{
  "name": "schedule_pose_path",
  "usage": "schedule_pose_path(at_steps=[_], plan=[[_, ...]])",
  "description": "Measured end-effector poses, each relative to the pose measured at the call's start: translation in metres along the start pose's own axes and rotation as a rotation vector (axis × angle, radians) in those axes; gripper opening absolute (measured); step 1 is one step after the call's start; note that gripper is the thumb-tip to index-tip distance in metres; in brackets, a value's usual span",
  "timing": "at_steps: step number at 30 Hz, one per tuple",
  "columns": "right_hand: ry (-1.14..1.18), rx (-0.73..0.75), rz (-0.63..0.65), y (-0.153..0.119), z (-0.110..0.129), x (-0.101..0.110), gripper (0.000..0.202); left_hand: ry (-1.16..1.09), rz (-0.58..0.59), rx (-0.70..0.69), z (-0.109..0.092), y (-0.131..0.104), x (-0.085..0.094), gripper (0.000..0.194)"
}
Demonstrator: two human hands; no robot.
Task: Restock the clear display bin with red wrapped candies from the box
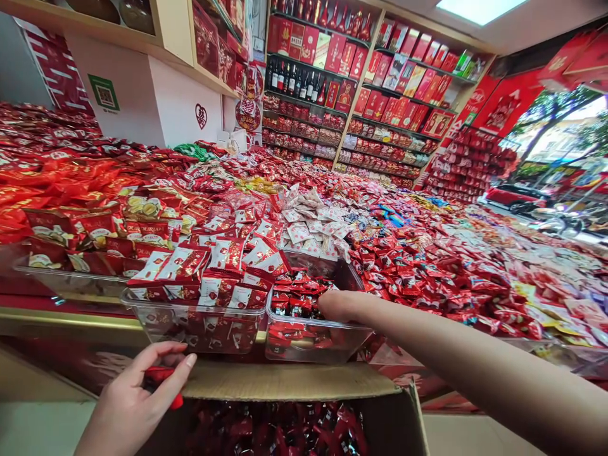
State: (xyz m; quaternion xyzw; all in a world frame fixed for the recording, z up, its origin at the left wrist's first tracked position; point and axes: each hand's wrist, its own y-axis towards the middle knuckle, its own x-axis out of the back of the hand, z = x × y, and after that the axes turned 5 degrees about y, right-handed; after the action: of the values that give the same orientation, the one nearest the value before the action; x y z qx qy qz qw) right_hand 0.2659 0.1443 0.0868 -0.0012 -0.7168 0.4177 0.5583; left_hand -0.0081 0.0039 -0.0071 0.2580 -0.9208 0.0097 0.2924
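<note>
Gripping a red wrapped candy, left hand hovers near the cardboard box; right hand reaches into the clear bin, grip hidden.

A red double-happiness character in a heart marks the white wall; packet print is unreadable.

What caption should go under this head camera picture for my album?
Right hand reaches into a clear bin of red candies; left hand pinches one red candy above a cardboard box.
</note>
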Motion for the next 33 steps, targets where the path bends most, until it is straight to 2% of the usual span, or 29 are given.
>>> schedule_pose_path(at_steps=[3,5,7,11,14,19,22,26,33], plan=[[0.007,0.021,-0.051,0.005,-0.004,-0.004,0.038,0.019,0.108,0.005,0.005,0.003,0.002,0.041],[0.015,0.088,-0.144,0.01,-0.006,-0.007,0.04,0.015,0.093,0.001,0.006,0.003,0.003,0.04],[0.03,0.135,-0.177,0.014,-0.008,-0.008,0.044,0.011,0.091,-0.002,0.005,0.004,0.003,0.039],[0.025,0.107,-0.023,0.019,-0.011,-0.008,0.046,-0.013,0.095,0.02,0.0,0.003,0.003,0.037],[0.027,0.1,0.014,0.019,-0.009,-0.007,0.051,-0.054,0.098,0.04,-0.002,0.002,0.003,0.035],[-0.048,0.134,0.013,0.02,-0.003,-0.008,0.033,-0.103,0.117,0.064,-0.003,0.001,0.003,0.034],[-0.057,0.182,-0.035,0.022,-0.005,-0.011,0.023,-0.116,0.119,0.076,-0.002,0.001,0.003,0.034],[-0.026,0.218,-0.091,0.021,-0.01,-0.013,0.021,-0.116,0.135,0.072,0.003,0.003,0.002,0.035],[0.083,0.18,-0.144,0.022,-0.014,-0.015,0.016,-0.105,0.153,0.089,0.007,0.008,0.001,0.04]])
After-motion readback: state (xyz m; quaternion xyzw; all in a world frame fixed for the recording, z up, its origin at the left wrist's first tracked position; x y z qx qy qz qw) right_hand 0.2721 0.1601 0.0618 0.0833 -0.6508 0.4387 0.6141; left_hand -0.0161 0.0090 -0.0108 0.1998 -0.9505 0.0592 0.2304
